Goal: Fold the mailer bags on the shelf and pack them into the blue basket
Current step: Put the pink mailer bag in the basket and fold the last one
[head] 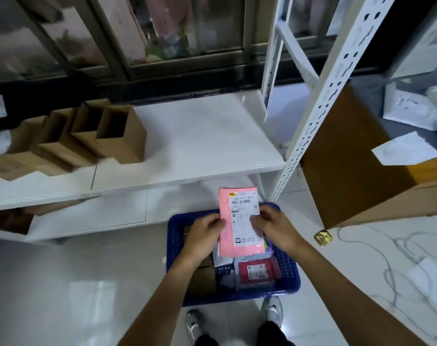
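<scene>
Pinching a pink mailer bag (239, 236) by its side edges, the left hand (205, 232) and right hand (274, 228) hold it upright over the blue basket (291, 275). Other parcels lie inside the basket, below the white shelf's (187, 146) front edge.

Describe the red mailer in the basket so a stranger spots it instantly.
By the white shelf, a blue basket sits on the floor. In its near right part lies the red mailer, flat with a small white label; it is darker than the pink mailer held above it.
</scene>
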A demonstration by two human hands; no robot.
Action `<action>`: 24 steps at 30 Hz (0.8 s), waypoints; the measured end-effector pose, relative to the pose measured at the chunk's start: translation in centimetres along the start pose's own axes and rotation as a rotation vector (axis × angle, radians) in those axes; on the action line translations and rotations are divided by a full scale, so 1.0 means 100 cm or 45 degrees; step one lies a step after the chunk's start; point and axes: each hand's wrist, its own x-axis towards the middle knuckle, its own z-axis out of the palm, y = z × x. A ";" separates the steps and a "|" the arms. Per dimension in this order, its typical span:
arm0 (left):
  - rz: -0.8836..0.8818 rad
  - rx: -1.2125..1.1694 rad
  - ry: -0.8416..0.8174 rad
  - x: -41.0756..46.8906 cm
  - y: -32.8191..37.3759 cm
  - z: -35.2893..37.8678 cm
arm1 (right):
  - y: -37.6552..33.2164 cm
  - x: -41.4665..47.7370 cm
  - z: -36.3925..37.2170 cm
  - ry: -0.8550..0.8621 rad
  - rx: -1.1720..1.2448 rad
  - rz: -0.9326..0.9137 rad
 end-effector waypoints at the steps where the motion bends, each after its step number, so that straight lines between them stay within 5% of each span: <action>1: -0.019 0.022 -0.018 0.000 -0.005 0.003 | 0.006 0.001 0.000 -0.002 -0.022 0.023; 24: -0.236 0.227 -0.305 0.043 -0.075 0.048 | 0.121 0.048 0.022 0.110 0.114 0.401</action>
